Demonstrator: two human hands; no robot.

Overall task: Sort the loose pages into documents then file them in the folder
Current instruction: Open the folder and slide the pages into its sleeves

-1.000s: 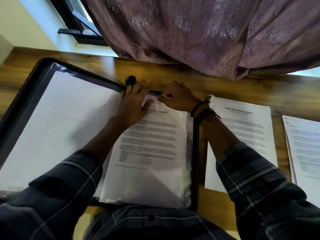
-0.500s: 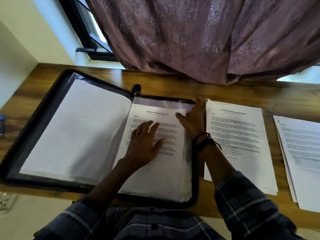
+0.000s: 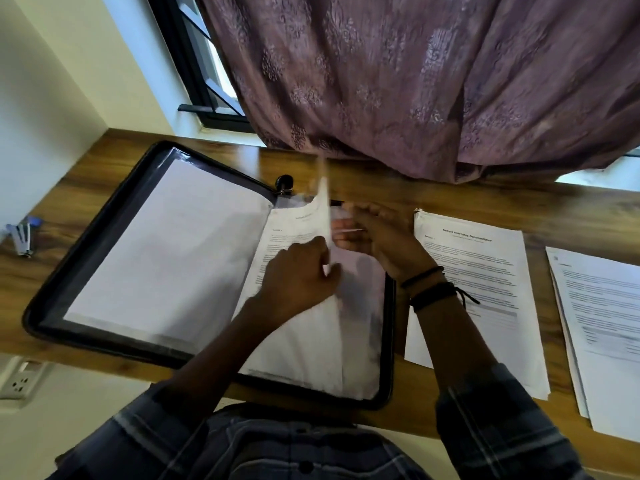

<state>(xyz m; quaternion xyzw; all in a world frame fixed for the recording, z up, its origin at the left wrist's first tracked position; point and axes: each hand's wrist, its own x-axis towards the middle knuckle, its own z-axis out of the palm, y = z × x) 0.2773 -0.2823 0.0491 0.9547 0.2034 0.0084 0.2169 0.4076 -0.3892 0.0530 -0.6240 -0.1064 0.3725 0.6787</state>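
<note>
A black zip folder (image 3: pixel 390 341) lies open on the wooden desk, with a white sheet in its left half. On the right half a printed document (image 3: pixel 277 244) sits in a clear sleeve. The sleeve's right edge (image 3: pixel 323 206) is lifted and stands nearly edge-on, blurred by motion. My left hand (image 3: pixel 298 271) pinches that lifted edge near its middle. Just right of it, my right hand (image 3: pixel 381 240) has its fingers curled on a thin edge of the sleeve. Two sorted documents lie right of the folder: a middle stack (image 3: pixel 485 289) and a far-right stack (image 3: pixel 606 323).
A purple curtain (image 3: pixel 415 81) hangs over the desk's back edge. A blue stapler (image 3: pixel 22 237) rests at the desk's far left end. A wall socket (image 3: pixel 17 379) sits below the desk edge. A black window frame (image 3: pixel 194 81) stands behind.
Both hands were first at the sleeve's top edge, then lay flat on the filed document. Now the left hand has closed on the sleeve's right edge and raised it; the view has pulled back.
</note>
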